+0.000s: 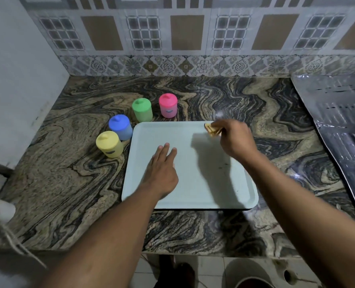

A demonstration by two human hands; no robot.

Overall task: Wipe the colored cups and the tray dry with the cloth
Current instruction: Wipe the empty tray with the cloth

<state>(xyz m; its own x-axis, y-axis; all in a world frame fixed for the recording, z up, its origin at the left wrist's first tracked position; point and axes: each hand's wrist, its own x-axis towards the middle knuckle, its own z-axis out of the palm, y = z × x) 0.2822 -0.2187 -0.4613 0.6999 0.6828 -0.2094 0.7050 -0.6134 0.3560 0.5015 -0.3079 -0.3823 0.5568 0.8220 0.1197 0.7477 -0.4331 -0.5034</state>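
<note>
Head view: right hand [234, 140] pinches yellow cloth [212, 129] on pale tray [189, 196]; left hand [162, 169] lies flat.

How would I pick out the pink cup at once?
Find the pale tray on the swirled stone counter. Just beyond its far left corner stands the pink cup, right of the green cup and nearest the tiled wall. It is the only pink thing there.
</note>
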